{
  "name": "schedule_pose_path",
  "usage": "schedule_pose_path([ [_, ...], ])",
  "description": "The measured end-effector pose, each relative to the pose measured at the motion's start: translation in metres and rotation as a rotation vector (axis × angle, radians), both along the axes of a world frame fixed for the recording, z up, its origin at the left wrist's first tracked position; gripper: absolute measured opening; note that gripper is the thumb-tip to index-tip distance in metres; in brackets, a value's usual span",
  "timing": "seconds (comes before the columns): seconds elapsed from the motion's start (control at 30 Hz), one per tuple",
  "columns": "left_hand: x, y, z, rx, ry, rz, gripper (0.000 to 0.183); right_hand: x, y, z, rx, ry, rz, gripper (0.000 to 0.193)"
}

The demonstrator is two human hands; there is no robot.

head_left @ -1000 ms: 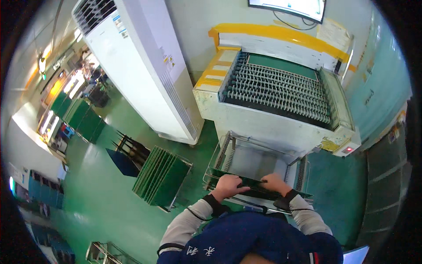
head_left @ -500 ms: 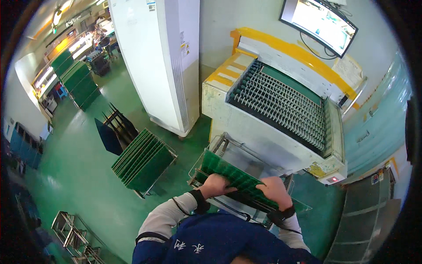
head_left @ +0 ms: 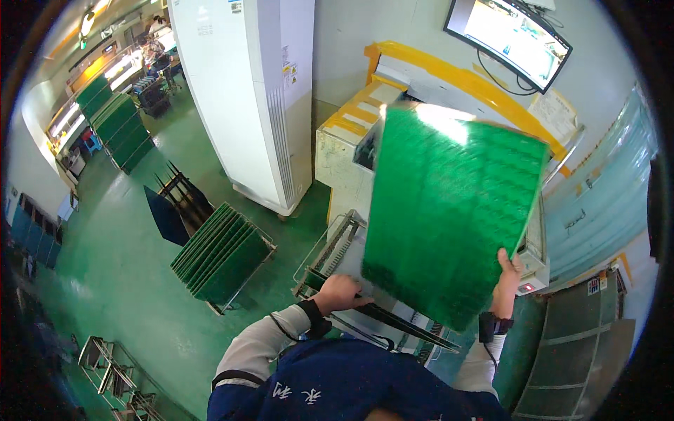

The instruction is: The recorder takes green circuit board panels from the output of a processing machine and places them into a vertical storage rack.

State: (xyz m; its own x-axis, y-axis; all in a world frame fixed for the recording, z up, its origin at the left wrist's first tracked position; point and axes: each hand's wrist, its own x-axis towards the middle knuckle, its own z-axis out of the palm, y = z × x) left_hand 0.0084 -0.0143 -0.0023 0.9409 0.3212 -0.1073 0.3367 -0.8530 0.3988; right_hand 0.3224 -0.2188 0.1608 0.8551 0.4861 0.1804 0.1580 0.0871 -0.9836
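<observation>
A large green circuit board panel (head_left: 449, 217) is raised in front of me, tilted, light glinting off its top edge. My right hand (head_left: 507, 284) is closed on its lower right edge, thumb on the near face. My left hand (head_left: 340, 295) is lower down, closed at the top edge of a dark thin panel (head_left: 407, 324) that stands in a wire rack (head_left: 324, 258). The raised panel hides most of the roller conveyor machine (head_left: 340, 165) behind it and part of the rack.
Left of the rack, another rack holds several green panels (head_left: 223, 256), with a dark panel (head_left: 167, 216) behind. A tall white cabinet unit (head_left: 242, 105) stands beyond. A monitor (head_left: 509, 42) hangs on the wall. Empty metal racks (head_left: 116, 375) lie at lower left; a grey panelled screen (head_left: 572, 351) stands right.
My right hand has lifted the green panel out of the rack, up and to the right, in front of the machine. My left hand has let go of it and stays at the rack.
</observation>
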Motion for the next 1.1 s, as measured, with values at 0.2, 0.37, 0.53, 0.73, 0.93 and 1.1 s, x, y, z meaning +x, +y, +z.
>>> schedule_pose_path([
  [0.2,0.001,0.001,-0.004,-0.043,-0.122,0.029,0.064,0.052,0.022,-0.051,0.276,0.422,0.131,0.027],
  [0.37,-0.001,0.003,-0.014,-0.042,-0.108,0.048,0.062,0.067,0.065,-0.090,0.442,0.719,0.206,0.019],
  [0.53,0.002,-0.002,-0.006,-0.075,-0.160,0.086,0.061,0.105,0.097,-0.147,0.506,0.774,0.166,0.009],
  [0.73,0.006,-0.001,-0.002,-0.052,-0.107,0.035,0.062,0.125,0.132,-0.166,0.536,0.804,0.157,0.014],
  [0.93,0.004,0.001,-0.006,-0.054,-0.102,0.048,0.061,0.125,0.153,-0.127,0.199,0.935,0.373,0.029],
  [1.1,0.005,0.001,-0.004,-0.061,-0.122,0.056,0.060,0.132,0.167,-0.129,0.167,0.971,0.373,0.031],
])
